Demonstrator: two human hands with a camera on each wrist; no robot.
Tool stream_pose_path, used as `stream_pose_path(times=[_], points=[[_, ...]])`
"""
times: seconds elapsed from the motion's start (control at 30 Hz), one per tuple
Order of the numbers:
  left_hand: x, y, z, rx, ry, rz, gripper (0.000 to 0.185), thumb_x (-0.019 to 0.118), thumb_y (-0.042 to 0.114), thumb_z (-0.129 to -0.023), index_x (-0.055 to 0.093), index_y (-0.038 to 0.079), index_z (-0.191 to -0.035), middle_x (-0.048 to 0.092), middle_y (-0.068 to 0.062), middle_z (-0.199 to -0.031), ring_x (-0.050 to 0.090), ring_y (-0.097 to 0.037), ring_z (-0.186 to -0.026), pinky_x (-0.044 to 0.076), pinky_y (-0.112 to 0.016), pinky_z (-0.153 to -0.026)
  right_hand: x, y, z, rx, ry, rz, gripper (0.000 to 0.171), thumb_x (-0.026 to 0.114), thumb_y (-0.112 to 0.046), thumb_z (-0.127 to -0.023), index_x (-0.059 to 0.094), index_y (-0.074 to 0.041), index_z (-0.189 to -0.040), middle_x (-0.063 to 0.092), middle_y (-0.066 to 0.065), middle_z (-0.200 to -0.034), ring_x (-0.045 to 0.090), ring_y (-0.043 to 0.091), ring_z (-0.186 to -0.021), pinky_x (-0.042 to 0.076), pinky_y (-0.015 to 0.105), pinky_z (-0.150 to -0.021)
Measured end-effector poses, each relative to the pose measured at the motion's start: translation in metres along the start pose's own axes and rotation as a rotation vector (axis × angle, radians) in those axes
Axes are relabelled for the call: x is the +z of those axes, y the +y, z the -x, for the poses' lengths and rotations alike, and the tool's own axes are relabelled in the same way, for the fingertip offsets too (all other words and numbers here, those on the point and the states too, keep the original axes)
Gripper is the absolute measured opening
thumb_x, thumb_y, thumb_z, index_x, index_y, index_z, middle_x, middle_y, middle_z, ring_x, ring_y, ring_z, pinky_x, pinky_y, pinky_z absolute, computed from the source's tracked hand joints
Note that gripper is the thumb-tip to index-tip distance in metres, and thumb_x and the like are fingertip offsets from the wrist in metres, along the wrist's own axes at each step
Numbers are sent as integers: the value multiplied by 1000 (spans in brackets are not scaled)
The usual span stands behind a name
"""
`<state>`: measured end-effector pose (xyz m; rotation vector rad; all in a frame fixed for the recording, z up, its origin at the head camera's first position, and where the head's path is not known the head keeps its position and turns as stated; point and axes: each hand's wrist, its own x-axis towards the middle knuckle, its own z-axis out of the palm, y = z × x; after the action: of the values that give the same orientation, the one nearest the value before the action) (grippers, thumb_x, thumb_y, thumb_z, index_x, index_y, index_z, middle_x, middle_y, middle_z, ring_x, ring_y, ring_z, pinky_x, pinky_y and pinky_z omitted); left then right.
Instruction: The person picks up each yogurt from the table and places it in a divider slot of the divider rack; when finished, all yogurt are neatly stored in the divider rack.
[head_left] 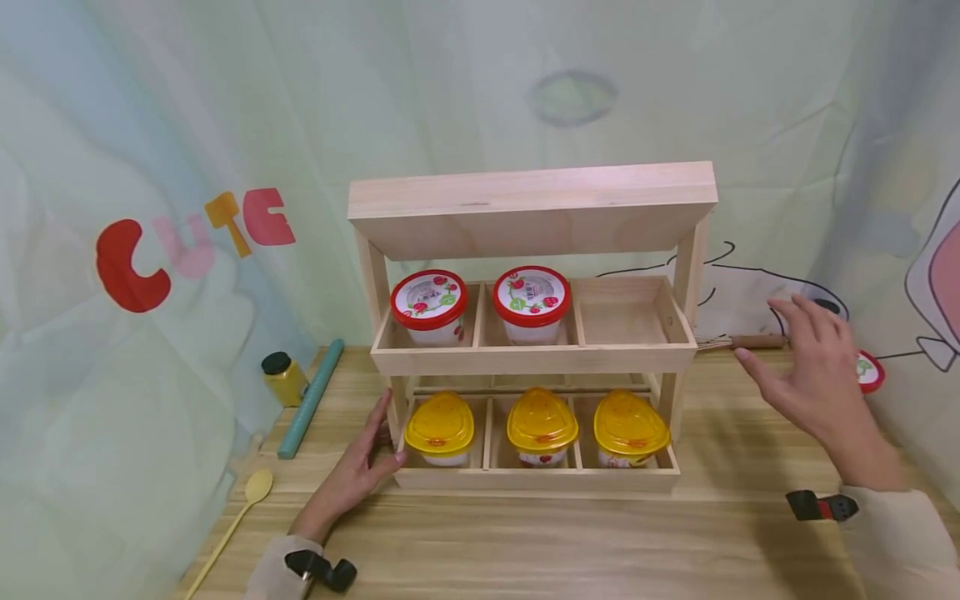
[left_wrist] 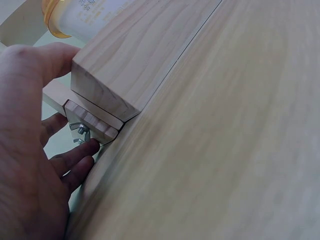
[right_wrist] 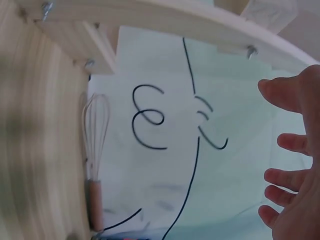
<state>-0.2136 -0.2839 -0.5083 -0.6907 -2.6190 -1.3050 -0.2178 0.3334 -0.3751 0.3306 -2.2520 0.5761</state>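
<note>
A two-tier wooden display rack (head_left: 536, 360) stands at the centre of the head view. Its upper tier holds a red-lidded tub (head_left: 428, 302) on the left and another red-lidded tub (head_left: 532, 300) in the middle. Yellow-lidded tubs (head_left: 543, 423) sit in the three lower compartments. My left hand (head_left: 358, 467) grips the lower left corner of the rack, thumb at the front edge and fingers by the wing nuts (left_wrist: 80, 130) on its side. To the right of the rack, my right hand (head_left: 813, 375) hovers with fingers spread and nothing in them.
A whisk (head_left: 753, 342) lies behind the rack's right side. Partly hidden by the right hand is another red-lidded tub (head_left: 870, 372). On the left are a yellow jar with a black cap (head_left: 285, 382), a teal bar (head_left: 311, 400) and a pale yellow spoon (head_left: 257, 487).
</note>
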Motion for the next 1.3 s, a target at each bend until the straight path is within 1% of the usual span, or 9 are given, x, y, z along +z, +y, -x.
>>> stream_pose_path(times=[0.07,0.17,0.3,0.43,0.63,0.8,1.03,1.17,1.3], points=[[0,0,0,1,1,-5,101,70,14,-100,3,27,-175,33,-30,-172,51,-52,-146,43,-70,-116,1,8,2,6,5,9,84,64,-63,-98,54,7,-144,50,43,-148,40,62,-141,21,75,-122],[-1,0,0,0,1,-20,101,70,15,-100,3,27,-175,35,-29,-172,54,-47,-144,48,-51,-117,2,21,6,36,-7,31,83,65,-60,-98,54,7,-145,50,43,-148,39,62,-141,21,76,-122],[-1,0,0,3,-2,-15,101,71,15,-101,3,27,-175,34,-28,-173,56,-45,-142,47,-33,-115,1,38,12,167,-96,89,77,67,-48,-100,47,5,-152,39,41,-159,31,64,-146,19,81,-118],[-1,-1,0,2,-3,-14,101,70,15,-101,3,27,-175,35,-27,-172,57,-43,-141,48,-33,-114,1,55,19,280,-173,151,80,61,-49,-102,39,6,-156,28,42,-165,22,66,-150,17,84,-117],[-1,-1,2,0,0,-24,101,71,15,-101,3,27,-175,42,-27,-169,60,-39,-136,50,-34,-113,4,75,32,332,-184,175,84,57,-55,-103,36,8,-155,27,44,-162,20,65,-151,15,82,-119],[-1,-2,1,0,-3,-23,101,70,16,-101,3,27,-175,38,-26,-171,59,-40,-138,50,-36,-113,4,90,38,403,-272,213,87,54,-57,-104,29,7,-157,19,45,-162,14,67,-151,13,84,-116],[0,-5,1,-13,-5,-33,101,70,17,-102,2,29,-175,34,-25,-173,57,-41,-141,50,-43,-114,6,108,39,453,-355,204,79,64,-43,-103,28,7,-154,16,47,-159,9,68,-149,11,86,-113],[-1,-4,1,-18,-3,-35,101,70,18,-102,2,30,-175,36,-25,-172,58,-39,-140,51,-42,-114,8,117,40,473,-379,209,79,63,-43,-105,29,10,-152,14,48,-159,8,69,-149,9,86,-114],[0,-3,1,-10,-3,-31,101,70,17,-101,3,29,-175,39,-25,-170,59,-38,-138,51,-39,-114,12,123,46,481,-375,216,69,63,-30,-103,32,12,-148,15,49,-157,7,69,-149,6,85,-117]])
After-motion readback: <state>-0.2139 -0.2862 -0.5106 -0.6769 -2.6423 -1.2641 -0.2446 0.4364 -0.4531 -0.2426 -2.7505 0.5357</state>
